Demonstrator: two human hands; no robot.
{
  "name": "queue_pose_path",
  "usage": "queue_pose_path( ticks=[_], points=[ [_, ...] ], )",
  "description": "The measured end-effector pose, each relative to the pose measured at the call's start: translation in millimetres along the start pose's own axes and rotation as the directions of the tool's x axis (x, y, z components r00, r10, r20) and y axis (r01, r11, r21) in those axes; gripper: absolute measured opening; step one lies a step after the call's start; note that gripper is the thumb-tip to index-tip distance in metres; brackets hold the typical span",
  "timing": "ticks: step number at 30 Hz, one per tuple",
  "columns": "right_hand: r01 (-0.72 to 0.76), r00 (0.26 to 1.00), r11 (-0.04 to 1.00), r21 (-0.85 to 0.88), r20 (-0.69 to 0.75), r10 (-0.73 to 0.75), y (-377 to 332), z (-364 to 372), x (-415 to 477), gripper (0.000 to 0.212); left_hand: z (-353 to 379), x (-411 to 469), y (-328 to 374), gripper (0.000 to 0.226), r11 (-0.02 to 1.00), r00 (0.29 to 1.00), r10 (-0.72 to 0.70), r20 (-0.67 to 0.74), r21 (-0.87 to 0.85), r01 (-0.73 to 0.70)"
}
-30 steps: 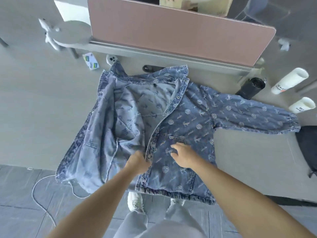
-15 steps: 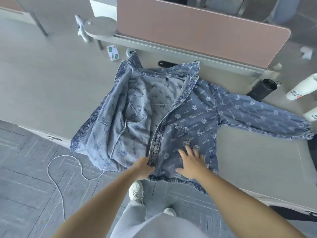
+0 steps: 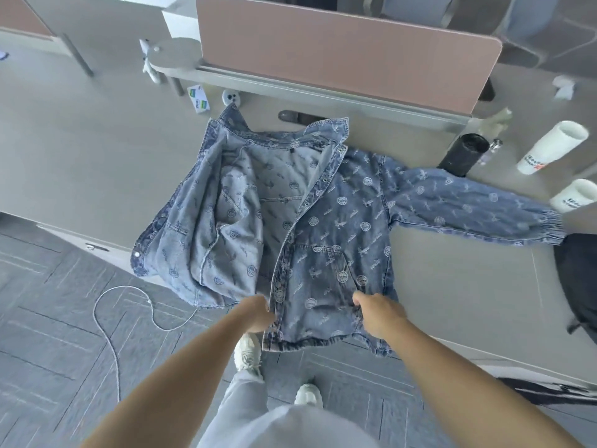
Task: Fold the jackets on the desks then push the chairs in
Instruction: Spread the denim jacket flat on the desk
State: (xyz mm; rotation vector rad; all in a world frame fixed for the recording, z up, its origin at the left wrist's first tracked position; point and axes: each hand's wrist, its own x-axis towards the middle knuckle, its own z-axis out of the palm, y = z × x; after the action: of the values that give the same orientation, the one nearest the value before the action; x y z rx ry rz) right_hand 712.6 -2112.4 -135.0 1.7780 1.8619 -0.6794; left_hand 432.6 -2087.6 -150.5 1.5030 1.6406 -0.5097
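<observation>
Here's the denim jacket (image 3: pixel 323 227), spread face up on the desk (image 3: pixel 80 156) with its hem spilling over the near edge; the front is unbuttoned, the panel on the person's left thrown open and rumpled with the pale lining showing, the panel on the right lying fairly flat; one sleeve (image 3: pixel 468 202) runs out straight to the right, the other is out of sight in the folds.

Left hand (image 3: pixel 255 313) is closed tight on the buttoned edge of the flat panel, low down near the hem; right hand (image 3: pixel 378 313) has its fingers curled into a bunch of denim on the same panel, just above the hem; both hands holding cloth, neither one spread.

By my reading this is straightening, not folding; no fold is laid, the sleeves are not tucked, so nearly all of this jacket is yet to do, and the chairs after that.

Round about: a pink divider (image 3: pixel 339 50) along the back of the desk; a black tumbler (image 3: pixel 463 153) near the sleeve; two white cups (image 3: pixel 549 147) further right; a dark shape (image 3: pixel 578 279) at the right edge, possibly a chair, I can't tell.
</observation>
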Motion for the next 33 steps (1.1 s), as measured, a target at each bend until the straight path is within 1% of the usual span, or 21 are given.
queue_pose_path(
  ticks=[1, 2, 3, 4, 5, 6, 7, 8, 10, 14, 16, 19, 22, 24, 27, 28, 29, 31, 33],
  points=[
    [-0.006, 0.999, 1.000, 0.003, 0.042, 0.005, 2.1, -4.3, -0.2, 0.032, -6.0, 0.9, 3.6, 0.040, 1.000, 1.000, 0.002, -0.023, 0.018, -0.002],
    [-0.013, 0.996, 1.000, -0.002, 0.085, 0.013, 3.8, -8.8, 4.8, 0.023, -12.8, 3.1, 7.9, 0.038, 1.000, 0.999, 0.010, -0.053, 0.020, -0.009],
    [-0.013, 0.993, 1.000, -0.002, 0.116, 0.013, 3.2, -17.0, 8.9, 0.008, -21.6, 4.4, 14.1, 0.036, 1.000, 0.996, 0.018, -0.082, 0.014, -0.017],
    [-0.019, 0.991, 1.000, 0.019, 0.133, 0.016, 0.7, -26.0, 15.2, 0.012, -31.0, 6.1, 20.5, 0.035, 0.999, 0.993, 0.033, -0.111, 0.006, -0.032],
    [-0.026, 0.992, 0.997, 0.079, 0.121, 0.017, -2.6, -35.2, 22.1, 0.025, -40.8, 8.2, 26.6, 0.036, 0.998, 0.990, 0.055, -0.132, -0.004, -0.056],
    [-0.025, 0.996, 0.988, 0.154, 0.083, 0.012, -6.0, -45.2, 28.9, 0.031, -50.0, 10.3, 31.9, 0.037, 0.996, 0.987, 0.083, -0.137, -0.020, -0.086],
    [-0.015, 1.000, 0.969, 0.248, 0.027, 0.008, -9.6, -54.9, 36.2, 0.032, -59.5, 12.5, 36.3, 0.038, 0.992, 0.983, 0.118, -0.140, -0.032, -0.123],
    [0.001, 0.999, 0.943, 0.332, -0.031, 0.010, -13.3, -65.4, 44.1, 0.031, -68.8, 15.4, 39.6, 0.039, 0.986, 0.977, 0.156, -0.143, -0.036, -0.163],
    [-0.006, 0.993, 0.874, 0.487, -0.102, 0.063, -21.2, -89.5, 57.1, 0.024, -88.3, 21.3, 44.3, 0.037, 0.973, 0.962, 0.225, -0.155, -0.013, -0.230],
    [-0.063, 0.968, 0.715, 0.697, -0.131, 0.212, -32.3, -139.3, 81.9, 0.018, -119.7, 37.7, 48.9, 0.037, 0.945, 0.930, 0.328, -0.167, 0.058, -0.323],
    [-0.086, 0.951, 0.640, 0.764, -0.128, 0.280, -35.3, -159.4, 91.7, 0.021, -127.1, 48.9, 49.0, 0.038, 0.932, 0.922, 0.361, -0.139, 0.096, -0.351],
    [-0.094, 0.929, 0.570, 0.816, -0.134, 0.345, -34.9, -180.1, 110.4, 0.024, -133.4, 70.1, 54.2, 0.041, 0.914, 0.910, 0.402, -0.103, 0.097, -0.393],
    [-0.105, 0.919, 0.541, 0.835, -0.127, 0.374, -27.6, -195.0, 137.0, 0.017, -135.5, 90.7, 68.2, 0.051, 0.905, 0.908, 0.412, -0.080, 0.151, -0.398],
    [-0.113, 0.915, 0.508, 0.854, -0.110, 0.389, -20.2, -205.3, 159.5, 0.013, -138.1, 103.1, 78.7, 0.053, 0.898, 0.913, 0.406, -0.050, 0.210, -0.388],
    [-0.105, 0.907, 0.484, 0.869, -0.116, 0.405, -2.9, -221.4, 202.3, 0.014, -143.1, 121.6, 94.6, 0.052, 0.867, 0.928, 0.373, 0.012, 0.350, -0.353],
    [-0.108, 0.904, 0.486, 0.867, -0.118, 0.411, 3.3, -226.8, 219.3, 0.018, -145.5, 128.2, 99.9, 0.052, 0.856, 0.931, 0.365, 0.008, 0.389, -0.339],
    [-0.114, 0.905, 0.489, 0.865, -0.113, 0.411, 8.5, -232.3, 234.8, 0.025, -147.0, 135.3, 105.0, 0.052, 0.851, 0.933, 0.360, -0.004, 0.412, -0.326],
    [-0.108, 0.907, 0.479, 0.871, -0.111, 0.406, 14.5, -245.6, 262.8, 0.045, -149.2, 147.3, 117.0, 0.052, 0.862, 0.930, 0.362, -0.066, 0.403, -0.307],
    [-0.111, 0.905, 0.412, 0.905, -0.079, 0.417, 15.0, -259.8, 285.9, 0.052, -153.3, 155.5, 130.0, 0.050, 0.883, 0.915, 0.367, -0.167, 0.372, -0.287]
  ],
)
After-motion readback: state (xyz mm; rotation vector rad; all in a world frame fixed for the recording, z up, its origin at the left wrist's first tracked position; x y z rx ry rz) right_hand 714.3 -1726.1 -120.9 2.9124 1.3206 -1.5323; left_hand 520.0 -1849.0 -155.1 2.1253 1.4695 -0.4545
